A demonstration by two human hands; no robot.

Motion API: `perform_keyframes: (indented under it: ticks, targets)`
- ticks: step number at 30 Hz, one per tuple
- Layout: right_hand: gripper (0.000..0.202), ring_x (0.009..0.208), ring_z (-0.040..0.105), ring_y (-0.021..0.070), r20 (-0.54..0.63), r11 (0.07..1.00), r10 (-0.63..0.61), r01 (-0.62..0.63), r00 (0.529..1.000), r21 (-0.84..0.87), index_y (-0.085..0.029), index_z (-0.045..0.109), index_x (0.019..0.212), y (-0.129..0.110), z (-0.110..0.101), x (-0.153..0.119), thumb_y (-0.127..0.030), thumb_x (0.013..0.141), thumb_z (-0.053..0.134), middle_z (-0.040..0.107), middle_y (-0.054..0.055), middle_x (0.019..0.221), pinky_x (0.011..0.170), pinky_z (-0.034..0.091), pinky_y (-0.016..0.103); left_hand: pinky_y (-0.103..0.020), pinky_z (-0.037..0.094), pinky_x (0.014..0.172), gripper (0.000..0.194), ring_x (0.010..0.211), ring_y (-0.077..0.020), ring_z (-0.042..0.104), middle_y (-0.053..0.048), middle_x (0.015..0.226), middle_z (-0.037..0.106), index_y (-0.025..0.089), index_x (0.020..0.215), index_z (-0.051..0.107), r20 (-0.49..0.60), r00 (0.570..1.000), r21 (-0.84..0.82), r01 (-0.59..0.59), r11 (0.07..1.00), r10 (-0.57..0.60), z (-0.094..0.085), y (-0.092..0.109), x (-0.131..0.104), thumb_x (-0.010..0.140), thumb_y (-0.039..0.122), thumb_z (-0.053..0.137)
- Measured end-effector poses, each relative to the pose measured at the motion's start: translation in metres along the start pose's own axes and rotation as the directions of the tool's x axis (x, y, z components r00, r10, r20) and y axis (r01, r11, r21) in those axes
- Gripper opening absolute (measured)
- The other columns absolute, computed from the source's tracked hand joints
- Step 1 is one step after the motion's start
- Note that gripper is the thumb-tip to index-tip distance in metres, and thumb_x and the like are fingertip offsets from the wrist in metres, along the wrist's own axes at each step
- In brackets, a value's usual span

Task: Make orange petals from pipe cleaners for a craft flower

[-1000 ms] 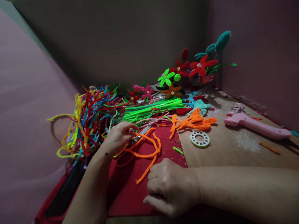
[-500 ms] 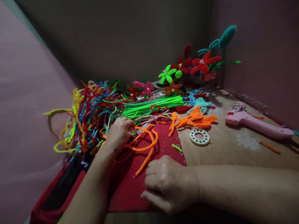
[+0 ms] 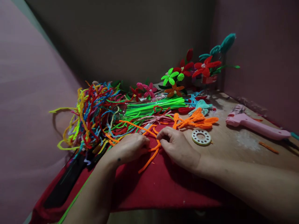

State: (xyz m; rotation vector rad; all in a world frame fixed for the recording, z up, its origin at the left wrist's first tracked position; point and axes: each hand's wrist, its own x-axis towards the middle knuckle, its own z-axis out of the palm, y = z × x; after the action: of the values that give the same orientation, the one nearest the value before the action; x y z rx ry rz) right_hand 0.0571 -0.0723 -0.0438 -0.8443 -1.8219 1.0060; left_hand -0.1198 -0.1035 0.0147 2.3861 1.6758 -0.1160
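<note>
Bent orange pipe cleaners [image 3: 147, 165] lie in loops over the red cloth between my two hands. My left hand [image 3: 132, 147] is closed, palm down, with an orange strand coming out at its fingertips. Facing it from the right, my right hand [image 3: 176, 146] pinches the orange strands between thumb and forefinger; its other fingers are curled. Just beyond the right hand rests a bunch of orange looped petals [image 3: 197, 119]. Behind the left hand, more loose orange ends reach toward a tangled heap of coloured pipe cleaners [image 3: 93, 115].
Straight green pipe cleaners [image 3: 156, 105] lie across the back, before several finished fuzzy flowers [image 3: 171, 76]. A white disc with holes [image 3: 201, 137] and a pink glue gun [image 3: 257, 125] rest on the wooden board [image 3: 224, 149]. A black long object [image 3: 64, 186] lies at left.
My left hand has moved right and nearer with the orange strand. My right hand has risen from the cloth's front and moved forward to pinch the orange strands. The view has shifted slightly.
</note>
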Motion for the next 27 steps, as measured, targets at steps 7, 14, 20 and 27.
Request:
perform_keyframes:
  ticks: [7,14,20,27]
  targets:
    - [0.006,0.051,0.047,0.0092,0.125,0.915,0.231,-0.259,0.965,0.309,-0.015,0.057,0.074,-0.013,-0.004,-0.004,-0.018,0.073,0.051,0.054,-0.001,0.060,0.049,0.036,0.022,-0.018,0.030,0.051,0.016,0.052,-0.0079,0.041,0.003,0.059,0.052,0.019,0.071,0.059,-0.205,0.977,-0.146,0.031,0.989,-0.061,-0.012,-0.001,-0.009,0.079,0.027,0.047]
    - [0.024,0.042,0.040,0.0062,0.245,0.651,0.284,-0.374,0.927,0.660,-0.013,0.055,0.073,-0.002,-0.005,0.011,-0.037,0.075,0.056,0.050,-0.003,0.052,0.042,0.029,0.020,-0.020,0.034,0.061,0.021,0.062,-0.0107,0.047,-0.001,0.071,0.058,0.019,0.076,0.060,-0.265,0.962,-0.008,-0.074,0.997,0.069,0.001,0.016,-0.001,0.084,0.022,0.040]
    - [0.007,0.051,0.046,0.0084,0.279,0.388,0.390,-0.431,0.878,0.814,-0.013,0.053,0.064,-0.001,-0.008,0.022,-0.017,0.068,0.057,0.053,-0.001,0.058,0.051,0.035,0.023,-0.021,0.034,0.061,0.019,0.067,-0.0125,0.050,-0.001,0.071,0.058,0.019,0.070,0.059,-0.216,0.971,0.001,-0.101,0.995,0.099,-0.003,0.014,0.000,0.082,0.019,0.045]
    - [0.013,0.041,0.033,0.0045,0.515,0.241,0.572,-0.731,0.639,0.639,-0.012,0.049,0.062,-0.001,-0.015,0.025,-0.008,0.073,0.044,0.048,0.000,0.051,0.040,0.020,0.018,-0.021,0.039,0.066,0.024,0.070,-0.0122,0.054,-0.002,0.083,0.063,0.023,0.103,0.061,-0.205,0.976,-0.216,-0.120,0.969,0.075,-0.004,0.020,0.000,0.083,0.022,0.047]
